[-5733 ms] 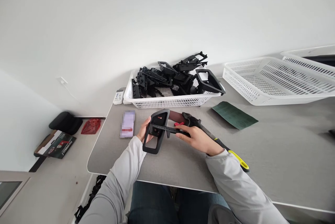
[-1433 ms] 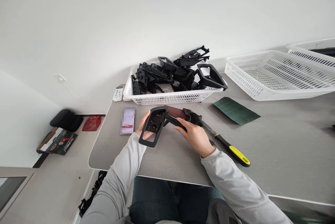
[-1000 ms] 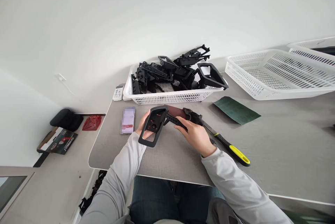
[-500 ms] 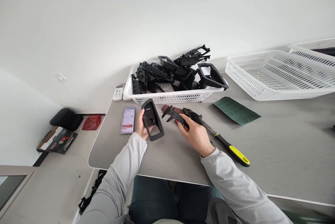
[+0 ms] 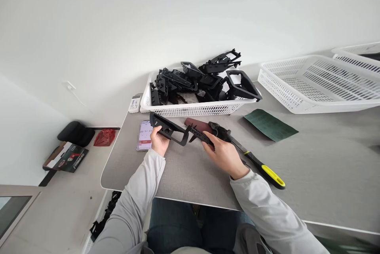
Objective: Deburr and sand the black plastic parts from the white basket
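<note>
- Your left hand [image 5: 159,142] grips a black plastic frame [image 5: 162,126] by its left part, thumb over the near edge; the frame is raised above the bench [image 5: 190,179] and tilted, its right end pointing toward your other hand.
- Your right hand [image 5: 223,154] is closed around a dark caliper [image 5: 199,134], whose measuring end points left to the frame's right end; you cannot tell from here whether the two touch.
- So the frame lies between your hands, in front of you, with the caliper just beside it.
- Beyond your left hand, a phone [image 5: 145,135] lies on the bench, partly covered by the frame and your fingers.
- Behind the caliper lie a reddish-brown strip [image 5: 197,124] and a tool with a yellow-and-black handle [image 5: 271,175], the handle reaching past your right wrist.
- Farther right is a green sheet [image 5: 270,125].
- At the back, a white basket [image 5: 192,109] holds a heap of black parts [image 5: 204,80]; a small white box [image 5: 135,104] stands by its left end.
- Two more white baskets [image 5: 329,105] sit at the right, near the pale wall [image 5: 178,16].
- On the floor [image 5: 59,210] to your left are a red bag [image 5: 104,137], a black case [image 5: 75,134] and a printed carton [image 5: 67,157].
</note>
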### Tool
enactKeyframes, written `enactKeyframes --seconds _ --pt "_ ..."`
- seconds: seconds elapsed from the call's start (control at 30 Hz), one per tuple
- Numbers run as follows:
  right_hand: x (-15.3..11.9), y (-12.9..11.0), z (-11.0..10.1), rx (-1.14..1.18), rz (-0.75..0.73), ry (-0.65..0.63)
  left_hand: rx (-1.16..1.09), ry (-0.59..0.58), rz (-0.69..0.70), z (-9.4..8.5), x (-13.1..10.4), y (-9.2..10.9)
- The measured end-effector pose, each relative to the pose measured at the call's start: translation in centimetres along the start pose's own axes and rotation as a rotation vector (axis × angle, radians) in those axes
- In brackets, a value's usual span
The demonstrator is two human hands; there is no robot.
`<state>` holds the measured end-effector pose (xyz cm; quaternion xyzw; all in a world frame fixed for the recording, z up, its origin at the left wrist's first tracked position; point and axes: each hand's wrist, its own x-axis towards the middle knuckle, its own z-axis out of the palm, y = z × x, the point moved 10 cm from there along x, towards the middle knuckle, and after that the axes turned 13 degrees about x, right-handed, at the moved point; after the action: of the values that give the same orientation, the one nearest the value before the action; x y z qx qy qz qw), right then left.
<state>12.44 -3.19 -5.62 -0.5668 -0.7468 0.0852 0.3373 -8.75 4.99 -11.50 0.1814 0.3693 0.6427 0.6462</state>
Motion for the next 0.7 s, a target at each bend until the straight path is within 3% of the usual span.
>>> enactKeyframes --seconds 0.27,0.7 --pt "-0.2 0.1 1.5 -0.039 -0.034 -0.044 0.061 -0.005 -0.001 0.5 -0.3 -0.1" --pt "-0.3 -0.2 0.7 0.074 -0.019 -0.037 0.047 -0.006 -0.018 0.3 -0.2 -0.3"
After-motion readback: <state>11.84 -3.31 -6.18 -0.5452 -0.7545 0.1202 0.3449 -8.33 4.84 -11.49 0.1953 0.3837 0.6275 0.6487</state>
